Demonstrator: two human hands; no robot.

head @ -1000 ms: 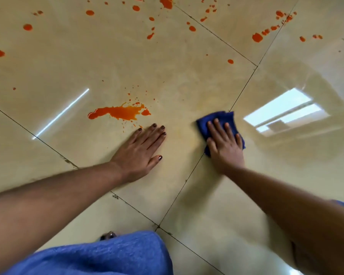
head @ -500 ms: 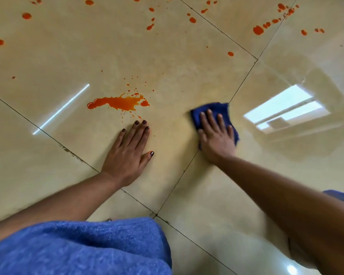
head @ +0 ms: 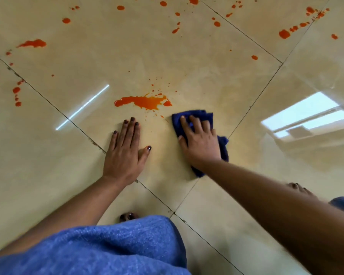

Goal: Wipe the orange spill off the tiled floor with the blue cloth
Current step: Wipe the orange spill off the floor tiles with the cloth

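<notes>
Pressed flat with fingers spread, the right hand (head: 201, 143) pinned the blue cloth (head: 195, 118) to the tiled floor (head: 187, 76) rather than clamping it, while the left hand (head: 125, 153) lay open and empty just beside it. That cloth was dark blue, bunched and creased, its far edge near the orange spill (head: 143, 101), a glossy elongated puddle. Smaller orange droplets (head: 216, 24) dotted the tiles beyond.

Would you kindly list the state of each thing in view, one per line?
blue cloth: bunched, pressed flat on the floor under the right hand
right hand: open, palm down on cloth
left hand: open, flat on bare tile
large orange puddle: unwiped, wet
scattered orange drops: unwiped
</notes>
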